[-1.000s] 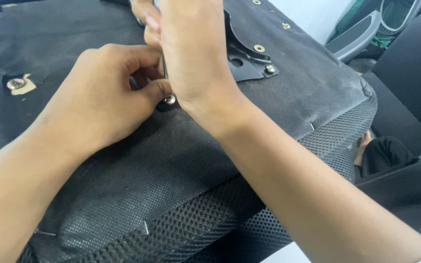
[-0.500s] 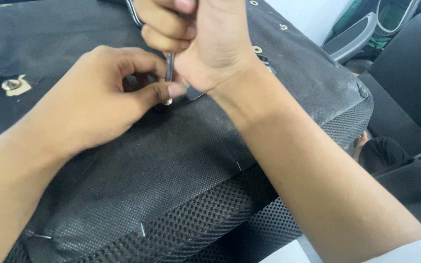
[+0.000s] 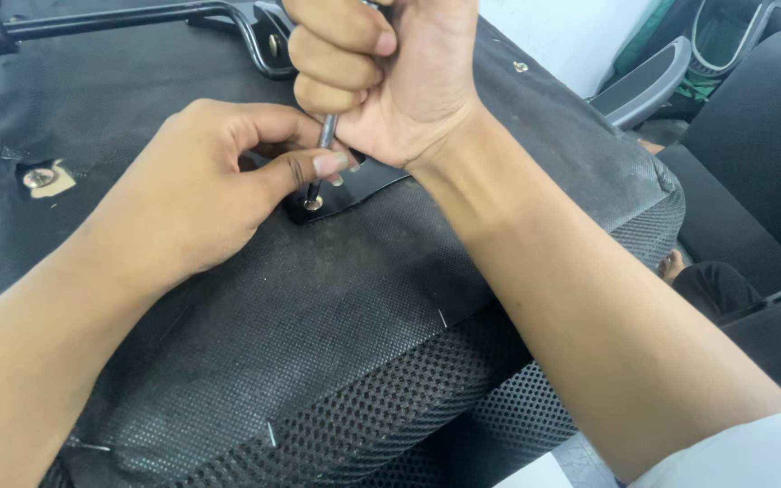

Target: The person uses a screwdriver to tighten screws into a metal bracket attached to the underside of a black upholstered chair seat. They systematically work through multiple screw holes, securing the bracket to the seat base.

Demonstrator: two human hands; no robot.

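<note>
Fisted grip (image 3: 381, 77) directly above bolt (image 3: 313, 204)

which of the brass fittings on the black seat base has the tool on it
The brass screw in the black metal bracket, under the thin metal tool in the right hand; the others sit untouched.

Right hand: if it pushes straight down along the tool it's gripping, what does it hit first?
The right hand drives the metal tool down onto a brass-coloured screw in the black bracket; the tip looks already seated there, though depth is unclear.
</note>
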